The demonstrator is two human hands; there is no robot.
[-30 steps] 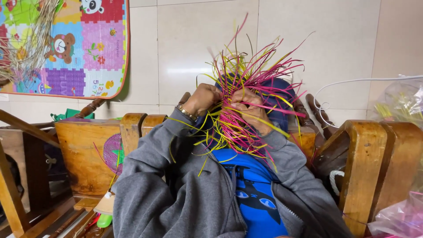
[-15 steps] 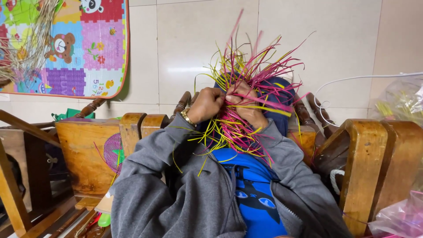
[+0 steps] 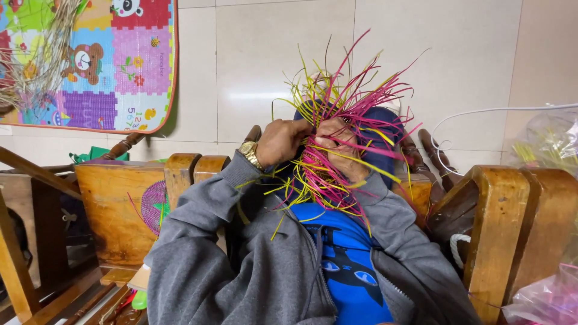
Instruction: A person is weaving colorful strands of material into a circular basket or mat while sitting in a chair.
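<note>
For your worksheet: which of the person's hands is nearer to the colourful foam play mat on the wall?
Left. The left hand grips the pink and yellow strips on the side towards the play mat; the right hand lies beyond it, farther away.

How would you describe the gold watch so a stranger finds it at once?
Start at the grey sleeves in the middle. Follow the left sleeve up to the left hand gripping pink and yellow strips. The watch circles that wrist, the only shiny metal there.

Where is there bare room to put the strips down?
Little room: the strips fill both the left hand and right hand. Bare patches are the wooden armrest right and the wooden chair seat left; the plastic bags crowd the right edge.
</note>
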